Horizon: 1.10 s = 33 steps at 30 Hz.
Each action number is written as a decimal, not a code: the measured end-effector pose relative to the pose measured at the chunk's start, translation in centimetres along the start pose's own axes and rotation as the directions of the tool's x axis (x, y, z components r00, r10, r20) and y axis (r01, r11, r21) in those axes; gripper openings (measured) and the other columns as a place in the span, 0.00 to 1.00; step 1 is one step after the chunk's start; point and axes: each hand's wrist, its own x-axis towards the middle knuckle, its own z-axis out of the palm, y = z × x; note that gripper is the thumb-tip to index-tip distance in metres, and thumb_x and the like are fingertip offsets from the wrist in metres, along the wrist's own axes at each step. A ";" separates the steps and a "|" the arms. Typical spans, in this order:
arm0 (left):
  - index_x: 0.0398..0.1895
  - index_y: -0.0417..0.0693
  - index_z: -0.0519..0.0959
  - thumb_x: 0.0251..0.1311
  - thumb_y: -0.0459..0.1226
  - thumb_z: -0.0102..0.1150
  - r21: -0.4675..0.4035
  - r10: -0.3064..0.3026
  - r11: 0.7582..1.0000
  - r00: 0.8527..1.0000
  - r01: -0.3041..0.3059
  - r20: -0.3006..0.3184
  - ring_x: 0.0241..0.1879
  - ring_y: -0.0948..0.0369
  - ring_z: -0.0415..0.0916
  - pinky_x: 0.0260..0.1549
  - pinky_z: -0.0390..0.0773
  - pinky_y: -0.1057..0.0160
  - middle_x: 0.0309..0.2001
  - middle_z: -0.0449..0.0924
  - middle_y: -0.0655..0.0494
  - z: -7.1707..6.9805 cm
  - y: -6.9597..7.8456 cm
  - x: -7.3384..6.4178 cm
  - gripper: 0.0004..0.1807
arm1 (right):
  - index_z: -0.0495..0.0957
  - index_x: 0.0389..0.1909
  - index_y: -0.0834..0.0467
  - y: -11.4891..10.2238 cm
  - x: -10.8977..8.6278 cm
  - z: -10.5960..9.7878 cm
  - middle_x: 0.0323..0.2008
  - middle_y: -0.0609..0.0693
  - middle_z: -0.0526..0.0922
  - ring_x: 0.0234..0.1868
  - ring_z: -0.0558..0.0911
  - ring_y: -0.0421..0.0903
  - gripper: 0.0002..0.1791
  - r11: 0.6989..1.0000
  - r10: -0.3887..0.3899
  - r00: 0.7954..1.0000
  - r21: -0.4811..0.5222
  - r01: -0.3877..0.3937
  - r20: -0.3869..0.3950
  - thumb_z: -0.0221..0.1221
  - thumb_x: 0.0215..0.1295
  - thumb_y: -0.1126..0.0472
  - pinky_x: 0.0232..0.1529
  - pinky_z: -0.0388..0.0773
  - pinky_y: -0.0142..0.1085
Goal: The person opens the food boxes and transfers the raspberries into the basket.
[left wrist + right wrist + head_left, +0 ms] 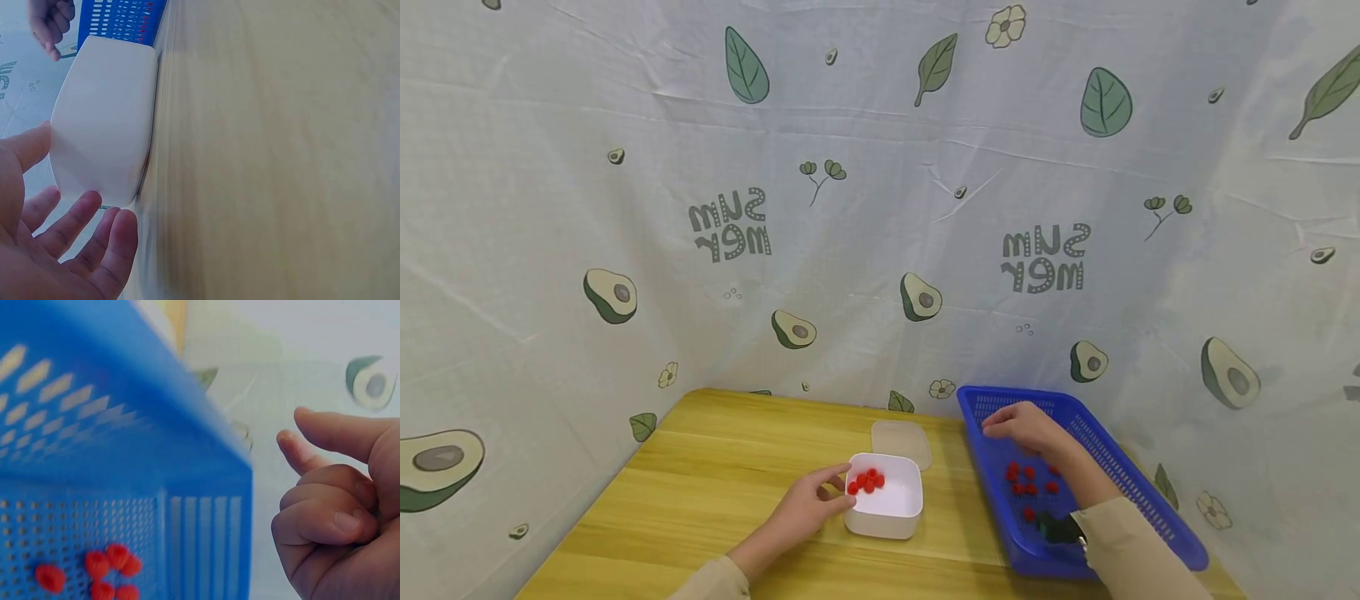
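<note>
A white square box [883, 524] stands on the table with several red raspberries [869, 481] in its left part. My left hand [808, 503] is at its left side, thumb and fingers spread. In the left wrist view the thumb touches the box wall [106, 119] and the fingertips lie along its near end. My right hand [1026, 427] hovers over the far part of a blue basket [992, 492]. Its thumb and index finger are extended and apart, the other fingers curled, with nothing between them. More raspberries [97, 565] lie on the basket floor.
Behind the box lies a pale translucent square lid [901, 442] on the wooden table [722, 458]. A patterned curtain [865, 167] hangs behind and beside the table. Something dark [1060, 527] shows by my right cuff; I cannot tell what it is.
</note>
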 end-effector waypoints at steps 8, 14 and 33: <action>0.69 0.53 0.74 0.62 0.46 0.68 -0.002 -0.001 1.000 1.000 0.001 0.003 0.44 0.56 0.73 0.36 0.76 0.63 0.50 0.79 0.53 -0.1 0.1 -0.1 0.31 | 0.83 0.50 0.63 -3.1 0.0 2.0 0.15 0.44 0.63 0.13 0.53 0.38 0.15 0.998 -0.039 0.999 0.049 0.038 0.026 0.65 0.64 0.61 0.16 0.55 0.31; 0.68 0.52 0.74 0.62 0.46 0.68 0.005 0.007 1.000 1.000 -0.007 0.006 0.43 0.56 0.73 0.35 0.76 0.63 0.49 0.79 0.53 -0.1 0.1 -0.1 0.31 | 0.84 0.49 0.63 -4.3 0.5 3.7 0.16 0.41 0.66 0.13 0.51 0.37 0.15 0.995 -0.072 0.996 0.067 0.068 0.055 0.66 0.63 0.61 0.16 0.54 0.31; 0.69 0.53 0.74 0.63 0.47 0.68 -0.005 0.005 1.000 1.000 -0.005 0.009 0.43 0.56 0.73 0.36 0.76 0.63 0.49 0.78 0.54 0.0 -0.2 -0.1 0.31 | 0.86 0.42 0.57 -7.6 -0.1 8.3 0.14 0.44 0.60 0.13 0.53 0.40 0.08 0.996 -0.080 0.984 0.040 0.074 0.162 0.66 0.63 0.62 0.16 0.54 0.30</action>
